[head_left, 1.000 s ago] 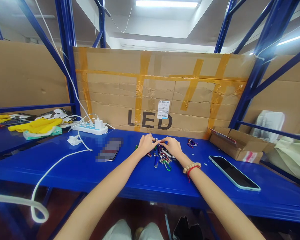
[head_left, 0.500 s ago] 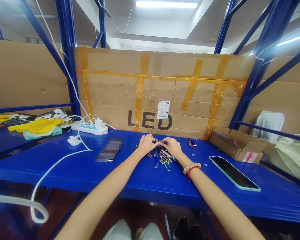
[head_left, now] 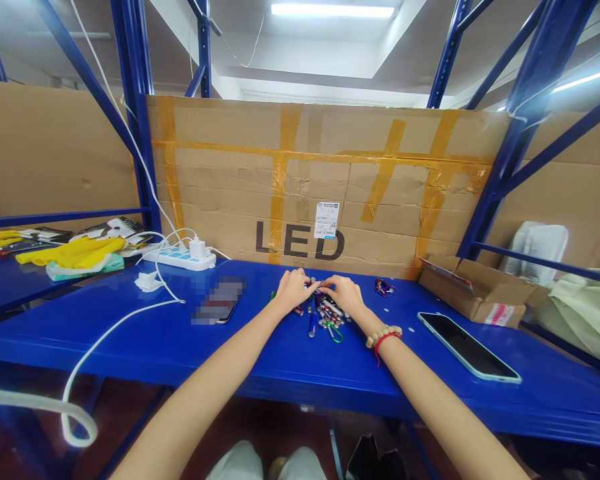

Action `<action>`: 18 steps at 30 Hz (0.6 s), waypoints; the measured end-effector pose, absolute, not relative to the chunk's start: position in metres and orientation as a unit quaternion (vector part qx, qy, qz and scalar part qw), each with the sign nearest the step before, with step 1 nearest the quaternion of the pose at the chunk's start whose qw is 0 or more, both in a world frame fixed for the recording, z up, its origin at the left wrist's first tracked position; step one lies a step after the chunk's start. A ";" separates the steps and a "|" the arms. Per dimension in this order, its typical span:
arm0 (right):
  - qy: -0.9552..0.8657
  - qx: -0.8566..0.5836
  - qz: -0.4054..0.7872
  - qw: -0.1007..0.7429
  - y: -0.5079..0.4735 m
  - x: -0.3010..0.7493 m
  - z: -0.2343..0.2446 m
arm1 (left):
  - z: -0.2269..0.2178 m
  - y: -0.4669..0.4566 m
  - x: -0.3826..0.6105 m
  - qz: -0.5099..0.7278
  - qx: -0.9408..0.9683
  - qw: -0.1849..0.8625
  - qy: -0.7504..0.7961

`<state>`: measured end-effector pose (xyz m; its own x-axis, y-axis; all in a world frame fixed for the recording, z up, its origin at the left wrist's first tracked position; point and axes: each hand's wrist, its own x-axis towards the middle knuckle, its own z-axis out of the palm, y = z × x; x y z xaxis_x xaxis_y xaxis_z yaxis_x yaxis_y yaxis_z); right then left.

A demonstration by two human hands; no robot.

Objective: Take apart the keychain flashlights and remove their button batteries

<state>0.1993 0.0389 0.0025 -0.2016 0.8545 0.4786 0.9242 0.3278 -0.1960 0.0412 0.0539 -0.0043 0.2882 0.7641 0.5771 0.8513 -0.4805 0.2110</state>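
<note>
My left hand and my right hand almost meet at the fingertips over a heap of small metallic and coloured pieces on the blue tabletop. Thumb and fingers of both hands are pinched together; whatever sits between them is too small to make out. At the heap's near edge lie a green carabiner and a blue tube-shaped piece. Part of the heap is hidden behind my hands. Farther right, a few red and purple carabiners lie apart from it.
A dark phone, partly blurred out, lies left of my hands. Behind it are a white power strip and a looping white cable. To the right are a pale-cased phone and an open cardboard box. Taped cardboard stands behind.
Both hands stay in the same place over the heap, with only a slight shift of the fingertips. Nothing else has visibly moved.
</note>
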 end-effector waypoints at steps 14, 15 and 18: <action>-0.766 -0.586 -0.053 0.261 0.035 0.197 0.005 | -0.004 0.054 0.041 -0.315 -0.803 0.066 -0.501; -0.764 -0.586 -0.052 0.263 0.035 0.197 0.005 | -0.004 0.054 0.041 -0.314 -0.804 0.067 -0.500; -0.764 -0.585 -0.048 0.267 0.034 0.196 0.006 | -0.005 0.055 0.041 -0.313 -0.804 0.068 -0.500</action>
<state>0.1962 0.0336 0.0058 -0.1731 0.8683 0.4649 0.9200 0.3110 -0.2384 0.0409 0.0553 -0.0049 0.3036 0.7623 0.5716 0.8476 -0.4901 0.2034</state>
